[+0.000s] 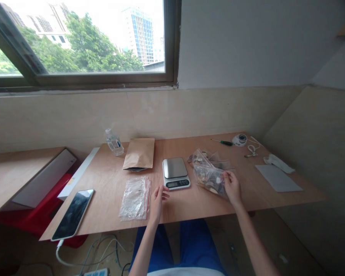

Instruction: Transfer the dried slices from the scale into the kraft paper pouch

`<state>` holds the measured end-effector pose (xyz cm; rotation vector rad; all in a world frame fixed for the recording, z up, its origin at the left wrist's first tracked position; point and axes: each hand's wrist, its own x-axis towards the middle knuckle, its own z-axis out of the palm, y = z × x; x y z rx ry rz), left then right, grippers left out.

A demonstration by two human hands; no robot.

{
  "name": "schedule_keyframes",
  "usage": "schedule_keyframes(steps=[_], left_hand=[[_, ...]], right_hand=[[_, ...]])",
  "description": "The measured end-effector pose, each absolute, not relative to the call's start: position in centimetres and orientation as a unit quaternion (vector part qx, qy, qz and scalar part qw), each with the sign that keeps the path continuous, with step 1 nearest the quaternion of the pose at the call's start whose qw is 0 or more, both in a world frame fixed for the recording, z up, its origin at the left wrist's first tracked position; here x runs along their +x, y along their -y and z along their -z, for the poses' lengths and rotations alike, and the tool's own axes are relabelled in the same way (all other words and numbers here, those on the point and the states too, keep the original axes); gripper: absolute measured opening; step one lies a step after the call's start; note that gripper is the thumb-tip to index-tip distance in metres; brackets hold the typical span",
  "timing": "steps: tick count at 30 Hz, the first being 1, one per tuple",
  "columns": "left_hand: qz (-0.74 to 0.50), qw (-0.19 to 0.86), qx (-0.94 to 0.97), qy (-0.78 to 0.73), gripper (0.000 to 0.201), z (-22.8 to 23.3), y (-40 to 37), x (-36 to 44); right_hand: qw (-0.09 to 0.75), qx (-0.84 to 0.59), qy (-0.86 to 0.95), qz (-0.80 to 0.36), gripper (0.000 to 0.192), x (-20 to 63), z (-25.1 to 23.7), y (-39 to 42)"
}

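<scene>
My right hand point(231, 186) pinches the edge of a clear zip bag point(209, 178) with brownish, flat pieces inside; their kind is unclear. Behind it lie more filled zip bags point(201, 156), partly overlapped by the held one. My left hand point(158, 200) hovers near the table's front edge, fingers apart and a little curled, with nothing in it. Just beyond its fingertips stands a white kitchen scale point(174, 168) with a bare steel plate; its display is too small to read. Left of that hand is a stack of flat, clear zip bags point(134, 197) with red seal lines.
A brown paper pouch point(139, 153) and a plastic bottle point(114, 143) are at the back left. A phone point(73, 214) on a cable lies at the left edge. Back right are a screwdriver point(225, 143), a dome camera point(240, 139), and white paper point(278, 178).
</scene>
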<state>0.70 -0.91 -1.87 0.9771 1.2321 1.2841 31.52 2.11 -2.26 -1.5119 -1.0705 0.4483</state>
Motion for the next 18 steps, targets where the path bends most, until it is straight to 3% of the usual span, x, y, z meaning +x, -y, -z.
schedule_keyframes(steps=[5,9,14,18], left_hand=[[-0.54,0.494,0.42,-0.536,0.039,1.8,1.1,-1.0],[-0.548,0.429,0.43,-0.575,0.039,1.9,0.8,-3.2],[-0.544,0.224,0.475,-0.655,0.028,0.2,-1.4,-6.9],[-0.483,0.013,0.555,-0.677,0.039,-1.5,-5.5,-10.7]], right_hand=[[0.598,-0.678,0.411,-0.119,0.044,29.5,3.2,-4.2],[0.565,-0.694,0.446,0.031,0.039,27.5,3.0,-3.0],[0.528,-0.677,0.486,0.164,0.028,24.1,2.9,0.7],[0.519,-0.653,0.535,0.134,0.023,20.6,2.8,2.7]])
